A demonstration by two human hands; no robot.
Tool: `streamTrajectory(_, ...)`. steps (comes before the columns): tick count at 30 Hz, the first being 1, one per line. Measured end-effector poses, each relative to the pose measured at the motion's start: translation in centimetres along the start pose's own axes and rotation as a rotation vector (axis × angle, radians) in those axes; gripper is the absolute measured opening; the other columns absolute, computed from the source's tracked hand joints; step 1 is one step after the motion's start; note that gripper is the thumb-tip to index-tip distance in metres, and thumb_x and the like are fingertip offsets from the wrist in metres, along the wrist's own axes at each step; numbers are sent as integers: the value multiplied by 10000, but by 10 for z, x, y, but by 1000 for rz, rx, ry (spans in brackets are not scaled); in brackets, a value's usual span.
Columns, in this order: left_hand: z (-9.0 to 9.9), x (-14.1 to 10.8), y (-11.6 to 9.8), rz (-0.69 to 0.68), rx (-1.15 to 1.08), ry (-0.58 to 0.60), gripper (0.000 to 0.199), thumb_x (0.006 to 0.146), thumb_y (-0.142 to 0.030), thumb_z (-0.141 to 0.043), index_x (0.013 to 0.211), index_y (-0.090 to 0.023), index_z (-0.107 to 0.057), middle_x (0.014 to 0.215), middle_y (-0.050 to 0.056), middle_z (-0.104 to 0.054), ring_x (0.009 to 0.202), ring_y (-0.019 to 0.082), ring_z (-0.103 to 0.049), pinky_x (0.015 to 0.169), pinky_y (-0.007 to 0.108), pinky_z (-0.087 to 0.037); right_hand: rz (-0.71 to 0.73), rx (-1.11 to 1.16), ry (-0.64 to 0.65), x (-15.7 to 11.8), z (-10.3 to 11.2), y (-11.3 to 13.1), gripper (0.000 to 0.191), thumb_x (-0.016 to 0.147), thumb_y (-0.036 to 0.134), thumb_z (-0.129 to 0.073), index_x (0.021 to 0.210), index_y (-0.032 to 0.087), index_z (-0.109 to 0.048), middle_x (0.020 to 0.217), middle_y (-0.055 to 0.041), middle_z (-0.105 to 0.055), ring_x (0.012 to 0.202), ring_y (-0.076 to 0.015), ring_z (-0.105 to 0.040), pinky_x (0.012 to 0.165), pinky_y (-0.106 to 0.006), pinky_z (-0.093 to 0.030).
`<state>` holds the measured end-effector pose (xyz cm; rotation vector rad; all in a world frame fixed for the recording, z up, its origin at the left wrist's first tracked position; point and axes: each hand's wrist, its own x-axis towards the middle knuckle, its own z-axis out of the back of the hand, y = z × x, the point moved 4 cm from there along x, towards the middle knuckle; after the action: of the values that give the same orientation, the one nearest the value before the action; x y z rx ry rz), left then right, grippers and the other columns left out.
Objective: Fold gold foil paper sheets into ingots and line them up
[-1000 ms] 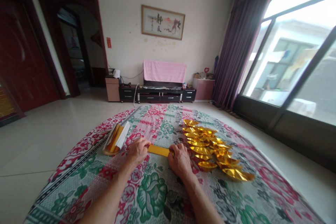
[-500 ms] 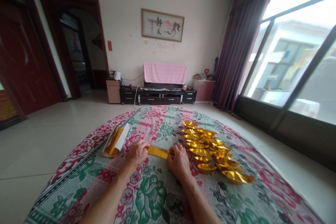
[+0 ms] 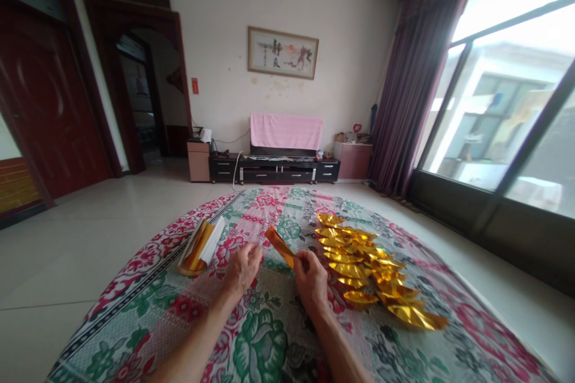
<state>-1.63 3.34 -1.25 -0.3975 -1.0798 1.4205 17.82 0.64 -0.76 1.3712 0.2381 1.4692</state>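
Note:
My right hand (image 3: 311,278) pinches one end of a folded strip of gold foil paper (image 3: 281,245), which slants up and away to the left over the cloth. Just left of the strip is my left hand (image 3: 245,266), apart from it, fingers curled together with nothing visible in them. On the right lie several folded gold foil paper ingots (image 3: 350,257), set close together in rows. To the left rests a curled stack of gold foil sheets (image 3: 200,245) with white paper around it.
A floral cloth (image 3: 260,341) covers the round table under my arms. Beyond it stand a low black cabinet (image 3: 281,175) and a screen draped with a pink towel (image 3: 286,130). A purple curtain (image 3: 395,84) hangs beside the window at right.
My left hand has let go of the strip's left end. The strip has swung from lying nearly level to pointing up-left in my right hand. The view has shifted slightly upward.

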Motion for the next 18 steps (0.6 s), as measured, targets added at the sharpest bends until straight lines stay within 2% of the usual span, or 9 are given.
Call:
streamTrajectory(4,-14,-5,-5,115,-295,179,359,776,-445,-483,898,-168,-676,781,63,-706,692,201,-663,609,263,-472,-56,152,14,-1,-5,-3,168,765,321,-510,774,170,-584,652,-5,-611,579,-126,-546,583,-217,-440)
streamTrajectory(6,-18,-7,-9,175,-413,231,357,762,-458,-496,869,-165,-671,817,64,-702,689,200,-663,526,242,-445,-68,215,36,-2,-9,-5,169,764,326,-518,786,170,-580,670,-5,-610,599,-126,-550,592,-216,-447)
streamTrajectory(8,-20,-10,-12,232,-515,268,352,747,-457,-519,867,-159,-663,833,66,-700,708,198,-662,507,228,-430,-77,264,67,-3,-13,-5,166,769,324,-519,799,171,-574,694,-6,-606,616,-124,-547,606,-217,-449)
streamTrajectory(14,-21,-12,-13,332,-697,286,318,691,-434,-599,823,-149,-647,805,55,-704,665,171,-653,520,215,-421,-59,322,175,-7,-19,0,172,795,324,-512,852,169,-558,669,16,-559,578,-102,-494,551,-191,-416)
streamTrajectory(18,-21,-11,-10,347,-728,285,317,670,-414,-625,841,-149,-654,792,49,-707,663,167,-653,516,209,-415,-36,233,166,-8,-18,2,221,810,318,-496,937,158,-580,623,28,-540,520,-93,-467,505,-187,-399)
